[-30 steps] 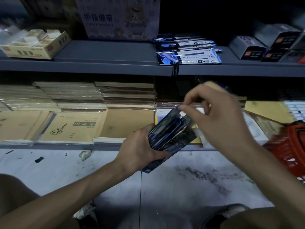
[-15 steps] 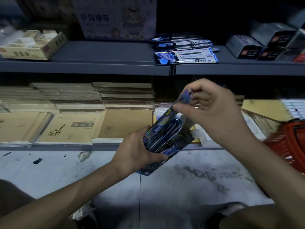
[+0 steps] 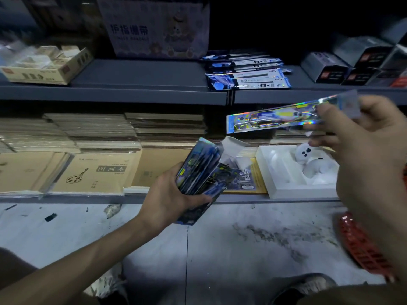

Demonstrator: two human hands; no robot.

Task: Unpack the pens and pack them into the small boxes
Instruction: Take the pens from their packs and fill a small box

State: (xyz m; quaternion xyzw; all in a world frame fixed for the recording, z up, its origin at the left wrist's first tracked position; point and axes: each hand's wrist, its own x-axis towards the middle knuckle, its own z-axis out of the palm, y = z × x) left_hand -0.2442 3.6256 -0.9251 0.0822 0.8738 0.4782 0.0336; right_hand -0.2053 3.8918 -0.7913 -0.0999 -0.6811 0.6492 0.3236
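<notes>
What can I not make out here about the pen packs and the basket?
- Head view, print on the pen pack pinched by the right hand: motion blur.
- Head view, how full the open box is: the left hand covers part, and the light is dim.
- Head view, red basket: cut off by the right edge.

On the upper shelf point(image 3: 141, 73), pen packs point(image 3: 246, 81) lie mid-shelf, small boxes point(image 3: 326, 69) to their right. The lower shelf point(image 3: 88, 198) carries sketchbooks point(image 3: 94, 172) left, a moulded tray point(image 3: 286, 190) right. Before it the left hand point(image 3: 167, 199) holds a carton point(image 3: 200, 170); the right hand point(image 3: 370, 155) holds a single pack point(image 3: 273, 119) above the tray.
</notes>
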